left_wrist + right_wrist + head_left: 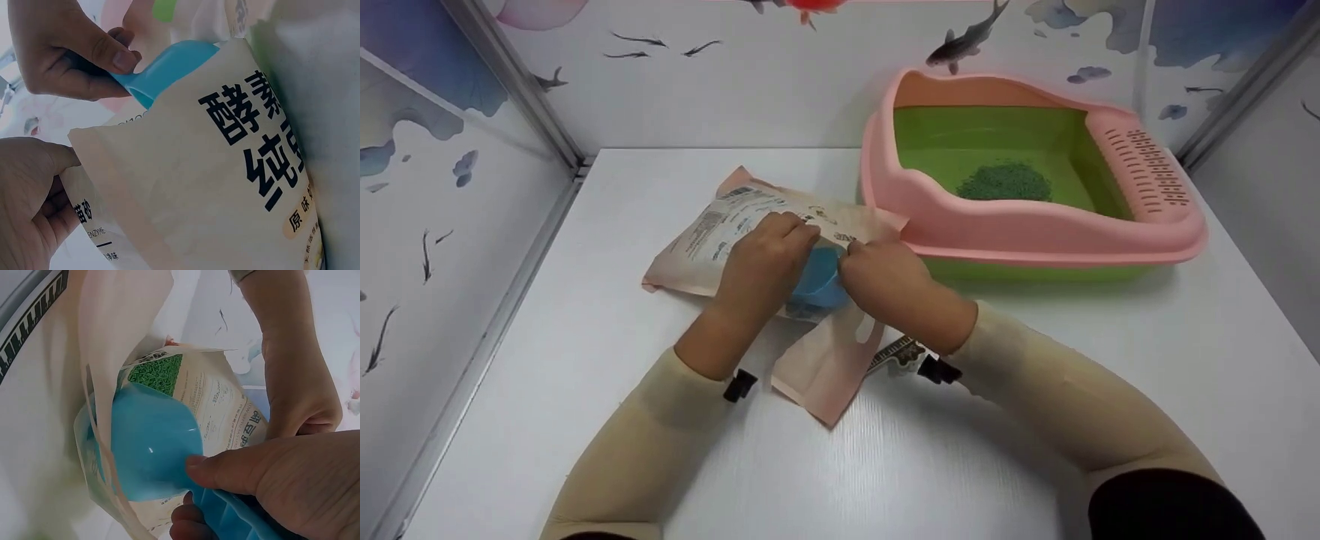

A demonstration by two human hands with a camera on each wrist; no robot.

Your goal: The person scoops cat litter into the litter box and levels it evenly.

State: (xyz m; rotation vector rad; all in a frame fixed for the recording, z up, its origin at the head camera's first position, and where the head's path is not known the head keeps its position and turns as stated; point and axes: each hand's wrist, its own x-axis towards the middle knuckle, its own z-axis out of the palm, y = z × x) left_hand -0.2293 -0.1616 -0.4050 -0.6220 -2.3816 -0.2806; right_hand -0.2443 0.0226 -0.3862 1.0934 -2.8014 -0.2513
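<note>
A beige paper bag [697,240] of cat litter with dark printed characters lies on the table, its torn-open mouth towards the person. My left hand [765,262] pinches the edge of that mouth between thumb and fingers, also seen in the left wrist view. My right hand [889,281] grips the handle of a blue scoop [152,439], thumb on top. The scoop's bowl sits inside the bag opening, partly covered by a paper flap. Green litter pellets [157,376] show behind the bowl in the right wrist view. Whether the bowl holds litter is hidden.
A pink-rimmed green litter box [1035,238] stands at the back right, touching or close to the bag. Green pellets [1006,182] lie in a small heap inside it. A loose paper flap [829,367] and a black-and-white scale strip [892,351] lie in front. Printed panels enclose the table.
</note>
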